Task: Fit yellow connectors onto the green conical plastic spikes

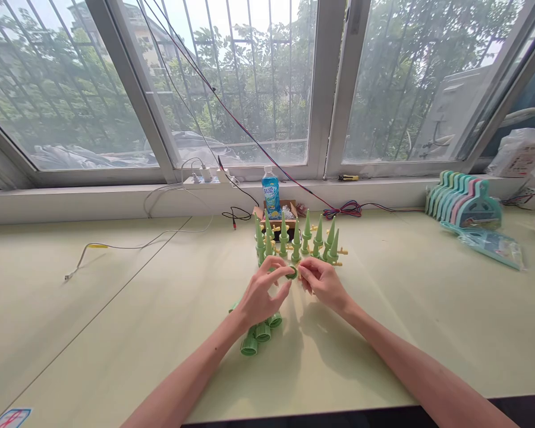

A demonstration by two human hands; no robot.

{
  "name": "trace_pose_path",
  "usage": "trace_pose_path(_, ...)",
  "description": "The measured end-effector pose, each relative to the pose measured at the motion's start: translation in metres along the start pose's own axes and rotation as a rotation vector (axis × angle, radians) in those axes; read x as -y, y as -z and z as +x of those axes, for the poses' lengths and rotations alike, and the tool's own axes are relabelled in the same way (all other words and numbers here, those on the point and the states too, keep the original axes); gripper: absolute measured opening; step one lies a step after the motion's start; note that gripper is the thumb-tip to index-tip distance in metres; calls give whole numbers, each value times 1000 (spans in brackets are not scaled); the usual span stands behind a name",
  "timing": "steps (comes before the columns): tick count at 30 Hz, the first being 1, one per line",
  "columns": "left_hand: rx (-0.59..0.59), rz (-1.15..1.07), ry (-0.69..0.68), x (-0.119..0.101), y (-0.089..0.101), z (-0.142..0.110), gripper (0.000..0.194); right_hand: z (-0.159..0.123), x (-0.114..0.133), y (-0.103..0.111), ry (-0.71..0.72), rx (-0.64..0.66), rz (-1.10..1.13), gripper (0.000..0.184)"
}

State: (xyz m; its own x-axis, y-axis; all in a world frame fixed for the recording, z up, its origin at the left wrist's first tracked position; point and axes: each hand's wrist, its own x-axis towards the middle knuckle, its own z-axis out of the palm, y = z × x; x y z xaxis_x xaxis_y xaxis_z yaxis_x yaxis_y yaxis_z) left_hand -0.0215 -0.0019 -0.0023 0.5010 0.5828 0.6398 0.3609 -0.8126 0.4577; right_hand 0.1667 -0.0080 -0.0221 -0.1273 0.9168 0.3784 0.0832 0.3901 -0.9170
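Note:
My left hand point(267, 291) pinches a round green threaded piece point(291, 273) between thumb and fingers, its opening towards me. Close beside it, my right hand point(321, 282) has its fingers pressed together on a small yellow piece point(299, 271), mostly hidden by the fingertips. Whether the two pieces touch, I cannot tell. Just beyond my hands stand several green cone-shaped spikes point(296, 241) with yellow side valves point(342, 252), points up. Below my left wrist lie several green threaded sockets point(263, 331), some partly covered by the arm.
A blue liquid bottle point(271, 193) stands at a small cardboard box point(289, 210) behind the spikes. Coiled cables point(345, 208) lie along the sill, and a white cable point(129, 245) crosses the table point(405, 327) at left. Pastel hangers point(463, 199) stand at right.

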Motion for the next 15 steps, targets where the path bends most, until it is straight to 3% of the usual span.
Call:
trace_pose_path(3,-98,-22,95,0,0,0,11,-1,1,1,17,-11,-11,23)
trace_pose_path(6,-132,-6,262,3,-1,0,27,-1,1,1,32,-6,-32,23)
trace_pose_path(10,-29,-41,400,5,-2,0,48,-2,3,1,76,15,-68,22)
trace_pose_path(15,77,-137,411,2,-2,2,50,-3,3,0,113,35,-105,18)
